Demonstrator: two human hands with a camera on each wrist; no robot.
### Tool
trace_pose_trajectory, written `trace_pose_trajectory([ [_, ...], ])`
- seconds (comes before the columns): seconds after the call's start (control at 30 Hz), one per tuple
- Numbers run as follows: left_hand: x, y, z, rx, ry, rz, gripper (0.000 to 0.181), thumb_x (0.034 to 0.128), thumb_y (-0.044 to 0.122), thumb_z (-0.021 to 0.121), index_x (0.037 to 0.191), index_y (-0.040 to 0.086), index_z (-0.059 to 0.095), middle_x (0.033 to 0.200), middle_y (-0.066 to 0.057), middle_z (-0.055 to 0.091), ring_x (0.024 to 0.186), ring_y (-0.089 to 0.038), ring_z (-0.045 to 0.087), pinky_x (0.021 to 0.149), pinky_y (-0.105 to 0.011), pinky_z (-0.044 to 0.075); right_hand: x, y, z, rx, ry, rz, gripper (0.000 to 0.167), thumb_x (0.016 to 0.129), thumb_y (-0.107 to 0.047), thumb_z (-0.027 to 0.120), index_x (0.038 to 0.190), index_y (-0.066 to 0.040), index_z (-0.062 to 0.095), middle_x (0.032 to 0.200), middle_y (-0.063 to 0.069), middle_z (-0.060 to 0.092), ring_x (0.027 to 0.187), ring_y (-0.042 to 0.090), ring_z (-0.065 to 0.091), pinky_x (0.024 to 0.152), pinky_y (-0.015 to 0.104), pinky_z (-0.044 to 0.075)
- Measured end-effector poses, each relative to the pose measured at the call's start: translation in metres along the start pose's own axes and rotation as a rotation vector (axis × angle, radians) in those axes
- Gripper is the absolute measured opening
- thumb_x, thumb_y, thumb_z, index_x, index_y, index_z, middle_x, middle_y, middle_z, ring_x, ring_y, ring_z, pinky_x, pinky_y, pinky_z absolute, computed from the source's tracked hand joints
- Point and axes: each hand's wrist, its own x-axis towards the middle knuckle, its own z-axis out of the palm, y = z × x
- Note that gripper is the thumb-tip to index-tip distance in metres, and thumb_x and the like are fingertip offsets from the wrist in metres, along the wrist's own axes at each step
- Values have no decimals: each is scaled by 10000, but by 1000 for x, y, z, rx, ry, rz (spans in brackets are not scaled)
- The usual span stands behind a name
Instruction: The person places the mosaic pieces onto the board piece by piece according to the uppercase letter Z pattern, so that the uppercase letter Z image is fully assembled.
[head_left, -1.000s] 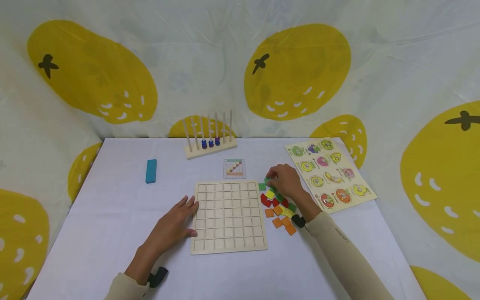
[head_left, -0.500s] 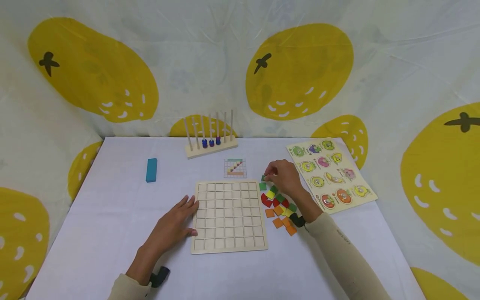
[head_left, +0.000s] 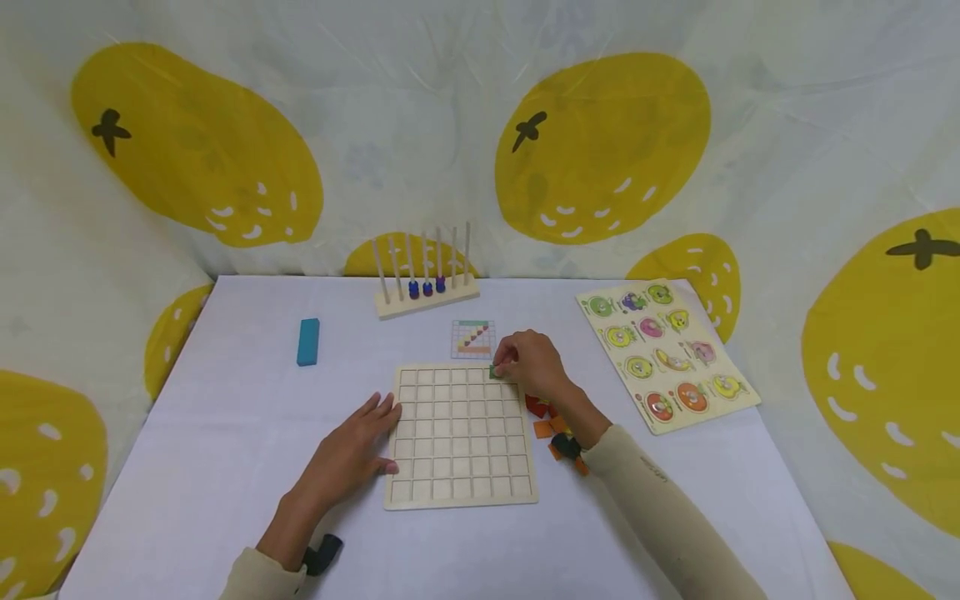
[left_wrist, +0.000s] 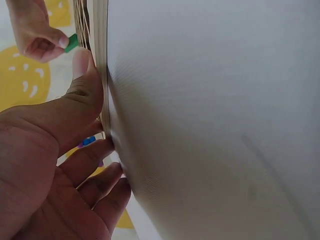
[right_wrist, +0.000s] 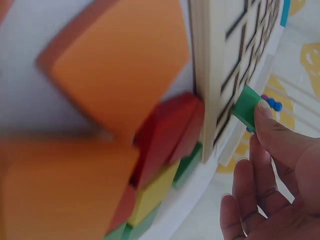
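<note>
A wooden grid board (head_left: pixel 461 433) lies on the white table. My left hand (head_left: pixel 351 450) rests at its left edge; in the left wrist view the thumb (left_wrist: pixel 87 82) and fairly straight fingers touch the board's side. My right hand (head_left: pixel 534 363) pinches a small green square tile (right_wrist: pixel 247 106) between thumb and fingertips, over the board's far right corner cell. Whether the tile touches the cell I cannot tell. Beside the board's right edge, partly under the right hand and wrist, lie loose orange tiles (right_wrist: pixel 122 62), red pieces (right_wrist: pixel 167 132) and a yellow tile (right_wrist: pixel 152 195).
Behind the board lies a small pattern card (head_left: pixel 473 340). A peg stand (head_left: pixel 427 298) with blue beads is at the back. A teal block (head_left: pixel 308 342) lies to the left, a fruit puzzle board (head_left: pixel 663 354) to the right. Patterned cloth (head_left: pixel 420 125) rises behind the table.
My right hand has lifted a green tile from the pile and carried it left over the board's far right corner. My left hand stays at the board's left edge.
</note>
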Motion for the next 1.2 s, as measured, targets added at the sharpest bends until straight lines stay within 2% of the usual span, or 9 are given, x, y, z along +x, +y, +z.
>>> trace_pose_trajectory([
  [0.33,-1,-1,2,11,8,10,1013,717,297,972,1587,86,497,1689,-112,424,1607,-356,346,1209,-529,454,3,-5,8,-32,-10,-13,158,865,-139,889,792,-201,763,805,-29,685,861,189,589,796,356,496],
  [0.53,-1,-1,3,15,6,13,1011,722,304,969,1588,85,495,1690,-115,425,1606,-359,347,1207,-531,456,2,-4,9,-80,-50,-39,79,882,-140,876,860,-181,812,856,-27,730,881,182,637,830,384,552],
  [0.73,-1,0,-1,25,15,13,1007,715,295,973,1578,69,505,1682,-131,432,1598,-377,357,1198,-539,463,0,2,-1,-20,-31,-32,68,907,-115,830,920,-182,834,888,-29,762,927,207,627,831,402,535],
  [0.87,0,1,-3,15,12,9,998,716,280,971,1573,60,509,1681,-138,432,1598,-380,356,1199,-540,462,-4,14,-11,11,-15,43,67,931,-135,805,973,-176,838,935,-9,753,926,216,616,810,390,536],
  [1.03,0,1,-2,14,-1,10,1006,720,288,972,1579,62,498,1685,-133,422,1604,-371,346,1206,-534,455,-13,29,-22,6,-32,156,97,943,-192,819,1040,-190,826,1018,14,737,988,242,596,908,402,535],
  [1.2,0,2,-2,10,-6,6,1010,718,287,974,1579,62,497,1686,-137,417,1607,-373,339,1209,-535,451,-20,40,-26,1,-63,171,131,926,-199,831,1055,-179,822,1018,29,735,957,238,608,889,392,542],
])
